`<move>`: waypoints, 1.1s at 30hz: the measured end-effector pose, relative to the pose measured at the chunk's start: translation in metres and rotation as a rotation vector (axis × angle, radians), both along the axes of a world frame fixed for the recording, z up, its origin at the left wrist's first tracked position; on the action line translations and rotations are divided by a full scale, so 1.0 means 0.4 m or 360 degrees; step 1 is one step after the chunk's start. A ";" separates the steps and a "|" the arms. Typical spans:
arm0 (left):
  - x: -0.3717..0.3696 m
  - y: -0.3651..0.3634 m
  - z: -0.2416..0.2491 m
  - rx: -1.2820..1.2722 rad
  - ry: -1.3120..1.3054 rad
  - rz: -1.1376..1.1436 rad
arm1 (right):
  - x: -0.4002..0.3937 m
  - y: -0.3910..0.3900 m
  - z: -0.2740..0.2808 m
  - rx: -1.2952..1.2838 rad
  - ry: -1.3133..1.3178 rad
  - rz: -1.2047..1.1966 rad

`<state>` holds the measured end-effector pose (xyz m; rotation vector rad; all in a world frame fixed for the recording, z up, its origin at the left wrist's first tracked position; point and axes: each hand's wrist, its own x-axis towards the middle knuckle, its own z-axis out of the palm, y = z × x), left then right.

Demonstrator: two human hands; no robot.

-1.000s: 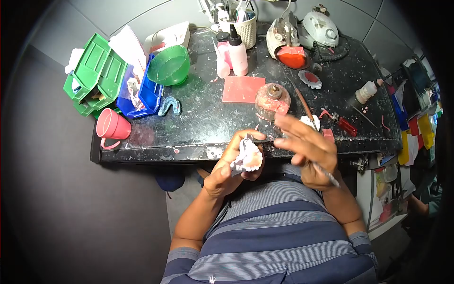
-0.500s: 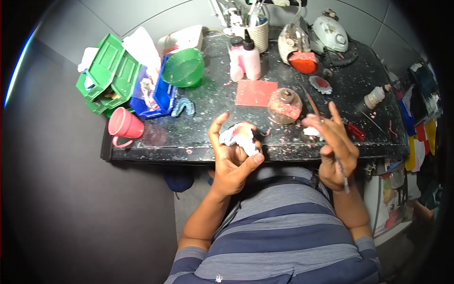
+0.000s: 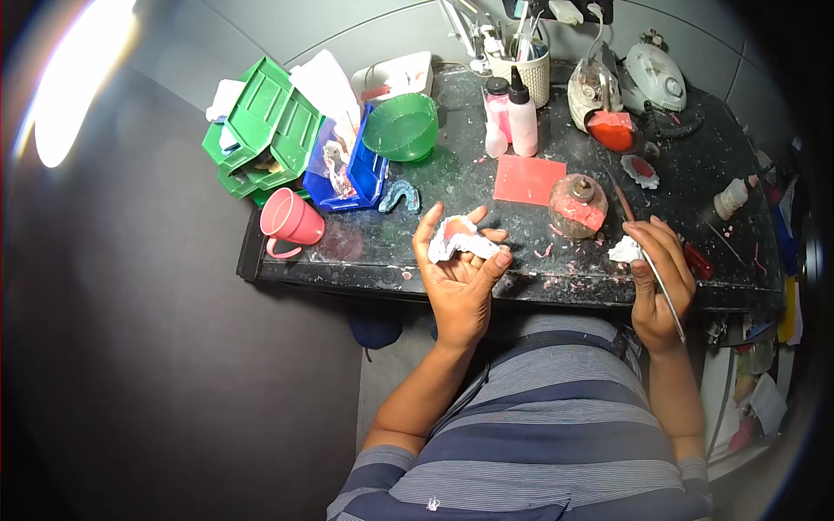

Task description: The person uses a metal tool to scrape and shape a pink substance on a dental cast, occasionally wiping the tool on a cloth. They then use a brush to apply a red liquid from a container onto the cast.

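Observation:
My left hand (image 3: pixel 460 300) holds a white plaster dental cast (image 3: pixel 476 246) with pink material in its hollow, gripped between thumb and fingers above the bench's front edge. In my right hand (image 3: pixel 667 282) is a slim wax spatula (image 3: pixel 626 207) with a reddish-brown section, pinched by thumb and fingers and slanting toward my body. Just left of those fingers lies a white plaster piece (image 3: pixel 623 251). A round glass burner (image 3: pixel 575 214) with pink wax on its side stands between my hands. Behind it is a flat pink wax sheet (image 3: pixel 519 183).
Left on the bench are a pink cup (image 3: pixel 297 220), a blue bin (image 3: pixel 372 182), green bins (image 3: pixel 268 113), a green bowl (image 3: pixel 408 130) and a blue U-shaped piece (image 3: pixel 400 198). Bottles (image 3: pixel 522 122) stand at the back. A small bottle (image 3: pixel 730 201) and red object (image 3: pixel 698 260) lie right.
The view has shifted, so the bench appears farther right. My left hand has tilted the cast and opened its palm more upward. My right fingers have drawn closer together around the spatula.

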<state>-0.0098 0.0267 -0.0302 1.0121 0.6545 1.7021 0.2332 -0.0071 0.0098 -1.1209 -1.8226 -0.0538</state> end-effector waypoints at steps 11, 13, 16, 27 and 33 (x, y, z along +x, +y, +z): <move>-0.023 -0.037 0.031 -0.0335 -0.0245 -0.0944 | -0.019 -0.027 0.036 -0.0356 0.0456 0.0400; -0.021 -0.050 0.036 -0.0409 -0.0237 -0.1077 | -0.038 -0.021 0.061 -0.0269 0.0326 0.0557; -0.017 -0.073 0.080 -0.0563 0.0048 -0.1069 | -0.062 -0.021 0.052 -0.0479 0.0479 0.0831; -0.018 -0.085 0.088 -0.0701 0.0476 -0.0923 | -0.109 -0.022 0.035 -0.0330 0.0097 0.0863; -0.016 -0.082 0.070 -0.0695 0.0531 -0.0826 | -0.113 -0.023 0.031 -0.0469 0.0306 0.1028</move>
